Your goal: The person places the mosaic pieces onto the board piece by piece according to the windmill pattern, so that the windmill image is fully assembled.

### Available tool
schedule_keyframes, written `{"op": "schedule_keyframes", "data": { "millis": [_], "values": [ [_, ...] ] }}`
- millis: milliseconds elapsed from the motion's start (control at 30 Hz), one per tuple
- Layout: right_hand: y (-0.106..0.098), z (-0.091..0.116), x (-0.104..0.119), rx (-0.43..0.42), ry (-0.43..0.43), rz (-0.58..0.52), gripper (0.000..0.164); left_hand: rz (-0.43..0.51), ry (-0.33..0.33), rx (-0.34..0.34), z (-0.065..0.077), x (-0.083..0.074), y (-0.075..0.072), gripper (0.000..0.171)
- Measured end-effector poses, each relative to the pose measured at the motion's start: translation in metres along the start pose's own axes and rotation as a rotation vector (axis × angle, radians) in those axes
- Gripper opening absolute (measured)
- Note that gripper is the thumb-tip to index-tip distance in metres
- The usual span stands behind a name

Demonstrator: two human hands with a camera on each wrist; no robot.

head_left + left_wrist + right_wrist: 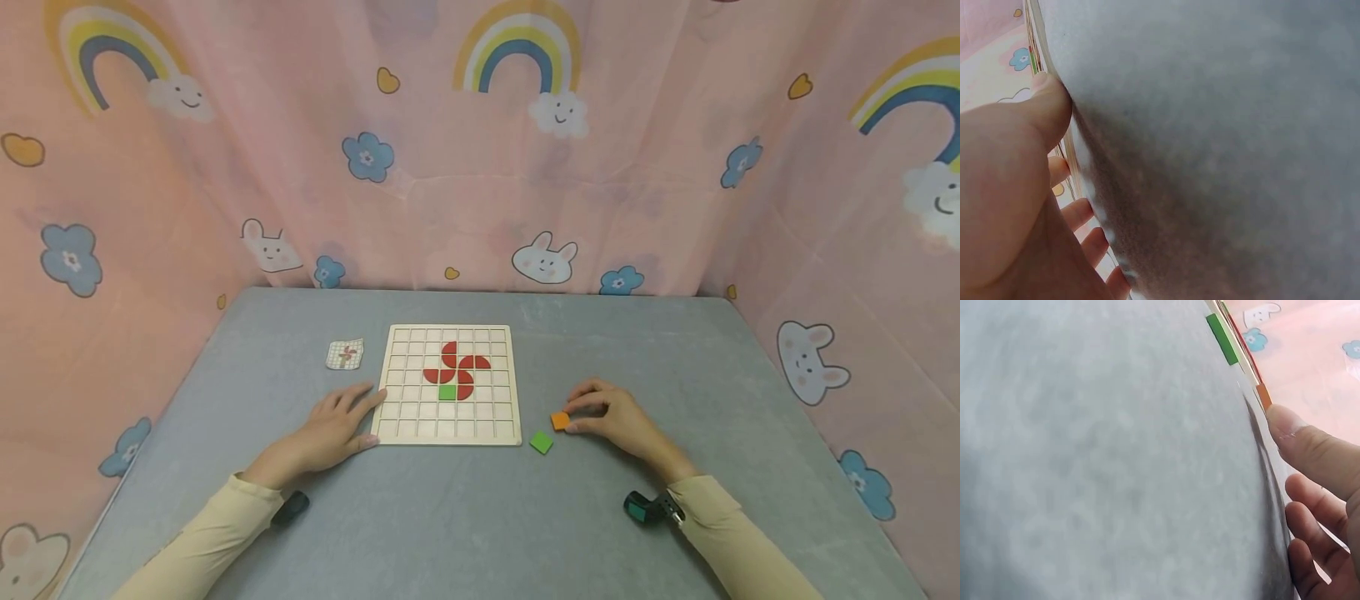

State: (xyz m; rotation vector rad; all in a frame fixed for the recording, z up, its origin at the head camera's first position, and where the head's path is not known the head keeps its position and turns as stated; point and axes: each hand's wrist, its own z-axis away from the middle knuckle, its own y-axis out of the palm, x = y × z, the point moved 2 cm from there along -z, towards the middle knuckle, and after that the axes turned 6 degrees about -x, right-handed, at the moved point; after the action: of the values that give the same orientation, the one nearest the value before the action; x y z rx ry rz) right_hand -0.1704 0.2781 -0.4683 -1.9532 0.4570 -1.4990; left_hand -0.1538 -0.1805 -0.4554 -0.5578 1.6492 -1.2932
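A pale wooden grid board [405, 423] lies on the table, bearing several red rounded tiles [466, 384] in a pinwheel and one green square tile [447, 392]. My left hand [330, 429] rests at the board's left edge, fingers spread, with index finger and thumb touching it. At the right of the board, my right hand [618, 421] pinches an orange square tile [559, 421] between thumb and fingers, low at the tabletop. The orange tile [1263, 395] shows at the thumb tip in the right wrist view. Just beside it lies a loose green square tile [541, 442].
A small paper card [345, 354] printed with a grid and a coloured pattern lies left of the board. Grey cloth covers the table [420, 525]. A pink printed curtain [465, 183] hangs behind and along both sides.
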Motion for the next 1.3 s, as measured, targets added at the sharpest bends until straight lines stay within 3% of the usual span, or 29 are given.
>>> {"op": "schedule_keyframes", "data": {
  "millis": [233,633,1300],
  "values": [
    [0.005,-0.005,0.008,-0.056,0.030,0.027,0.020,0.003,-0.005,0.001,0.000,0.000,0.000,0.067],
    [0.023,-0.016,0.023,-0.128,-0.019,0.008,0.020,0.013,0.003,-0.006,0.000,0.001,0.000,0.068],
    [0.059,-0.036,0.060,-0.088,0.000,-0.011,0.023,0.005,0.004,-0.003,0.000,0.001,0.000,0.067]
  ]
}}
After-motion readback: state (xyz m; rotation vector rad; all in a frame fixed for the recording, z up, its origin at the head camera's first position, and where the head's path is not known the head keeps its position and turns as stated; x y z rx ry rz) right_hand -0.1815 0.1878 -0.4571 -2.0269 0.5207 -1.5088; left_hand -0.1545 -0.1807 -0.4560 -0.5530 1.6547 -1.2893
